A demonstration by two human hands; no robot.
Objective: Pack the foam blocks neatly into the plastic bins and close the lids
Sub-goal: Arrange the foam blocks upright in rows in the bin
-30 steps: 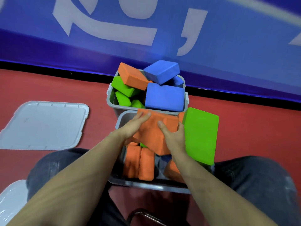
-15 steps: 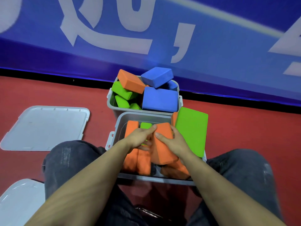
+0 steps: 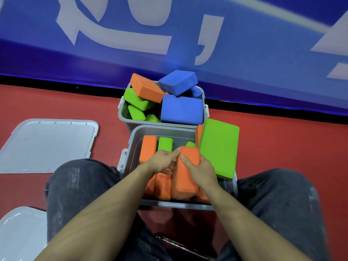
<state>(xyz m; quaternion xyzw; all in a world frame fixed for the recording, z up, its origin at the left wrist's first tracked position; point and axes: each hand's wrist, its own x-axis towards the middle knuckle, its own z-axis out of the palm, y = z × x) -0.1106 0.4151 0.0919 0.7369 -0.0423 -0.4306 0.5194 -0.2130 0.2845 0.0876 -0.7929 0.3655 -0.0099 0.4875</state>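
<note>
Person sat on red floor point(image 3: 282, 147), near bin point(image 3: 165, 129) between knees. Both hands on one orange block point(image 3: 185, 178), standing on edge inside the bin beside other orange blocks. Right hand point(image 3: 199, 168) held its right side, grip curled round it; left hand point(image 3: 162, 162) touched its left top corner, forefinger out straight, grip loose. Green block point(image 3: 219, 147) leaned over the bin's right rim. Far bin point(image 3: 124, 117) was heaped with blocks. Two lids point(image 3: 47, 144) lay left, off.

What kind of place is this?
Probably an indoor sports or event hall, not a home: red floor, a blue banner with big white lettering along the floor's edge, and grey bins set on the ground.
</note>
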